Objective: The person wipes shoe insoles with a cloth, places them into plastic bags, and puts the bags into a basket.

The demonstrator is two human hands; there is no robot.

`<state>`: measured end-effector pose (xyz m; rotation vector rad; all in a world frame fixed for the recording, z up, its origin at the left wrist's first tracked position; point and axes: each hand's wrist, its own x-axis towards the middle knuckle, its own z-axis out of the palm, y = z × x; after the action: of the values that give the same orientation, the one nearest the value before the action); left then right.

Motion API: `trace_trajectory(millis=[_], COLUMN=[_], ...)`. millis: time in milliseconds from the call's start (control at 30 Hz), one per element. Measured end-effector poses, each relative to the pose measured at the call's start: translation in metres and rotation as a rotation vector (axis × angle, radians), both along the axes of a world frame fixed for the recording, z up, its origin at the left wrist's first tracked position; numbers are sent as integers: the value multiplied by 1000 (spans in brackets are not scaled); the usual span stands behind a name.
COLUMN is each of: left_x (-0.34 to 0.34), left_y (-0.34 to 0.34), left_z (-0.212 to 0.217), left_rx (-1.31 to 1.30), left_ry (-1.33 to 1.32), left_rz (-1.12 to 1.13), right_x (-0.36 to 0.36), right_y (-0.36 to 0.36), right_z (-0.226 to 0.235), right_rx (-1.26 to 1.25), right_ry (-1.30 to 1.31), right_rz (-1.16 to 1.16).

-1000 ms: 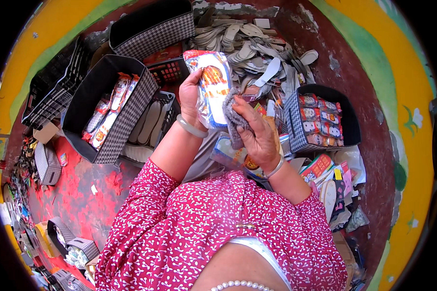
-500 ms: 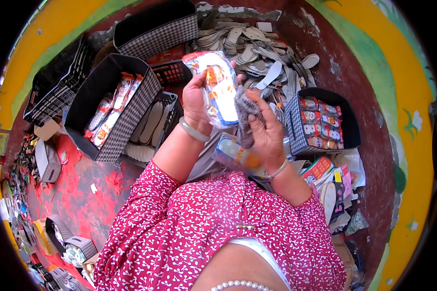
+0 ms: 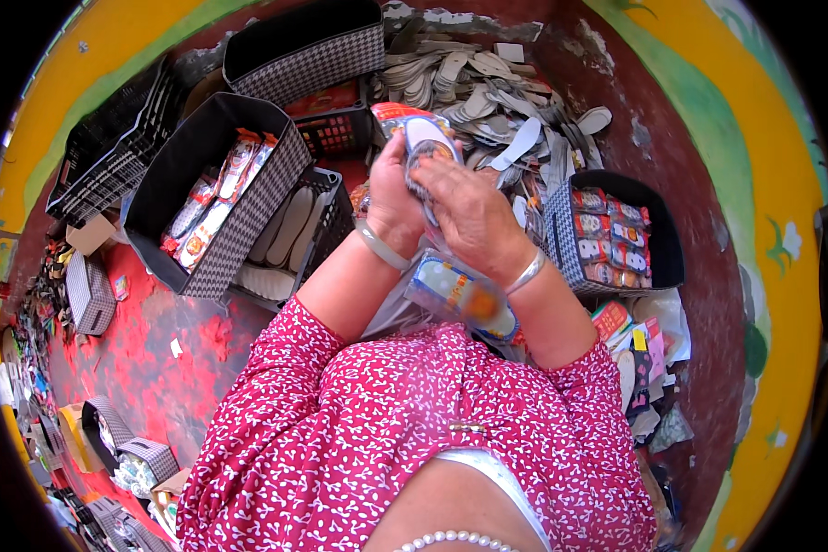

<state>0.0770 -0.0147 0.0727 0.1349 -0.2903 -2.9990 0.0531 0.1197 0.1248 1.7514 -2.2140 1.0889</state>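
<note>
While left hand [image 3: 394,198] and right hand [image 3: 465,216] clamp a glossy insole packet [image 3: 423,138] — grey oval insole, crinkled plastic.

I see a magenta white-flecked sleeve [image 3: 340,414], black-and-white houndstooth bins [image 3: 239,221], a red-mottled floor [image 3: 156,340], and orange-and-white packets [image 3: 216,207].

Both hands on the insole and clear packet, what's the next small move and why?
Probably push the grey insole a little deeper into the clear printed packet. The left hand grips the packet from behind while the right hand presses on the insole's lower part, and its white-rimmed toe end already shows inside the packet top. How far in the heel sits is hidden by fingers.
</note>
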Motion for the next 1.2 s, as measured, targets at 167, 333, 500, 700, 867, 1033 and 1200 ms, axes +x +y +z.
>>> trace_trajectory(millis=[167,333,500,700,867,1033,1200], left_x=[4,8,5,11,18,21,24], left_y=[-15,-23,-27,-46,-35,-11,6], left_z=[4,-1,9,10,28,22,26], left_rx=[-88,-19,-49,-72,-19,-10,18], left_ry=[-87,13,-71,-62,-51,40,221], left_rz=[144,111,178,260,230,87,-36], right_x=[22,36,36,10,-12,13,37], right_y=[18,29,43,72,81,58,37], right_z=[0,-6,-11,-15,1,26,-5], right_rx=[2,42,60,192,-332,-399,-172], right_ry=[2,205,298,242,-677,-709,-15], right_rz=[44,35,50,-123,-322,-287,-181])
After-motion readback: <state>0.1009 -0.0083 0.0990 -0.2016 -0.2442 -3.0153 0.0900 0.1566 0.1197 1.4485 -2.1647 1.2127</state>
